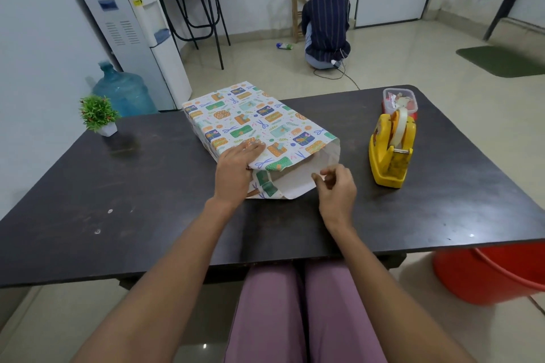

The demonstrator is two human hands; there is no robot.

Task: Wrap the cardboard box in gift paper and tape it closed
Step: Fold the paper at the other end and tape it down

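You work on a dark tabletop (pixel 324 227), and the cardboard box lies near its middle, already sleeved in gift paper (pixel 253 118) so that no cardboard shows; the near end of the sleeve gapes open toward you, white inside. Your left hand (pixel 236 171) lies flat on the top of the parcel beside that opening, its fingers straight and pressing, gripping nothing. Your right hand (pixel 336 186) pinches the lower flap's edge between thumb and forefinger at the right of the mouth.

The step in hand looks like closing this near end. Keep your left palm weighing the parcel down so it cannot slide, push the sides in first to make clean triangles, crease each fold against the box's end, then draw the flap up snug before you reach for tape.

The yellow tape dispenser (pixel 390 150) stands to your right, apart from the parcel, roll loaded. Behind it sits a clear lidded tub (pixel 399 100); it holds small red and white items that cannot be made out. A small potted plant (pixel 98 115) stands at the far left.
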